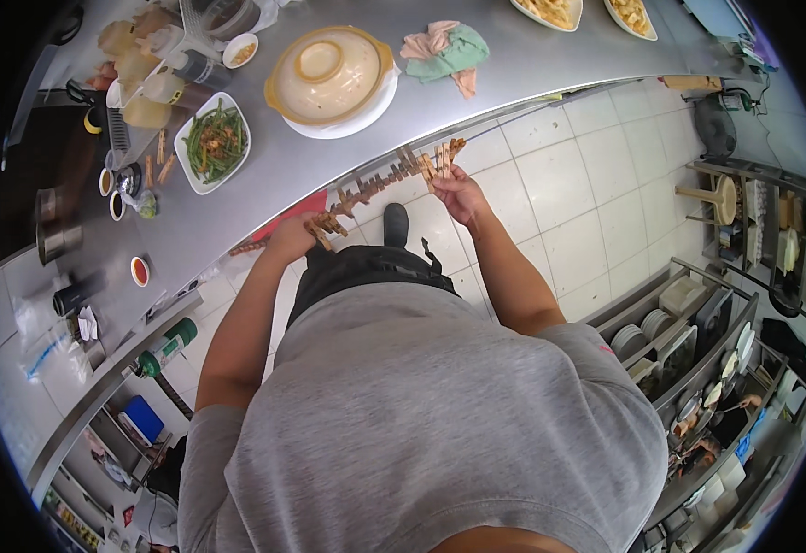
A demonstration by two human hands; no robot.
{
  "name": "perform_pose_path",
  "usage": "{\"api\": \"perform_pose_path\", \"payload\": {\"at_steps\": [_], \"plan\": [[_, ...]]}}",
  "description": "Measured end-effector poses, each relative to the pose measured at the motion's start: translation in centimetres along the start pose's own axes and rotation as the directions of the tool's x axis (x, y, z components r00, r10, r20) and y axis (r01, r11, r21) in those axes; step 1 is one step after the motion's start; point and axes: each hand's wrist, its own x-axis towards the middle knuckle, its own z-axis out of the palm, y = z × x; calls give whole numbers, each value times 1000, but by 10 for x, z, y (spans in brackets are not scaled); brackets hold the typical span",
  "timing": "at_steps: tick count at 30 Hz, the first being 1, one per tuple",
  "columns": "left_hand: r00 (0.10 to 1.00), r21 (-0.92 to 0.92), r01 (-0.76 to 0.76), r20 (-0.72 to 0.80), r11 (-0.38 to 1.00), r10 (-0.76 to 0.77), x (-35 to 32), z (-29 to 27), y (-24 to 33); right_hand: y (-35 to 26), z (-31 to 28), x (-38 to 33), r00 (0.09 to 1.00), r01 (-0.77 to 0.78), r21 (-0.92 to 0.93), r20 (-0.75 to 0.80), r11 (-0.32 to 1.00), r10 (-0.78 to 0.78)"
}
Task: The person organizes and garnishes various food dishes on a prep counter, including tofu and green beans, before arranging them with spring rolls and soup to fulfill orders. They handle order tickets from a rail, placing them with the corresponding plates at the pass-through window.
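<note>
A row of wooden clothespins (pixel 380 182) runs along the front edge of the steel counter, just ahead of my waist. At the row's right end my right hand (pixel 461 195) pinches a light wooden clothespin (pixel 443 162). My left hand (pixel 291 238) is closed at the left end, against a cluster of darker clothespins (pixel 327 225); its fingertips are partly hidden. What the pins are clipped to is too small to make out.
On the steel counter (pixel 504 92) stand a lidded clay pot (pixel 327 76), a dish of green beans (pixel 214 143), folded cloths (pixel 447 53) and a small bowl of red sauce (pixel 140 270). Shelves of dishes (pixel 670 323) stand at the right. A red object (pixel 283 221) lies beyond my left hand.
</note>
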Motion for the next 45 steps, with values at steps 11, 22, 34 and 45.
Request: {"api": "perform_pose_path", "payload": {"at_steps": [11,22,34,45], "plan": [[992,-118,93,97,989,-81,-1,-8,1,12,0,4,969,-246,-254,-72,935,235],[989,-100,139,61,985,-133,-14,-14,19,42,26,8,920,-291,70,295,954,259],[996,-99,76,61,992,-70,5,-1,-7,36,26,-16,930,-257,73,291,964,226],[999,20,48,-8,999,-48,6,4,-6,43,26,-25,977,-184,-89,-126,979,172]]}}
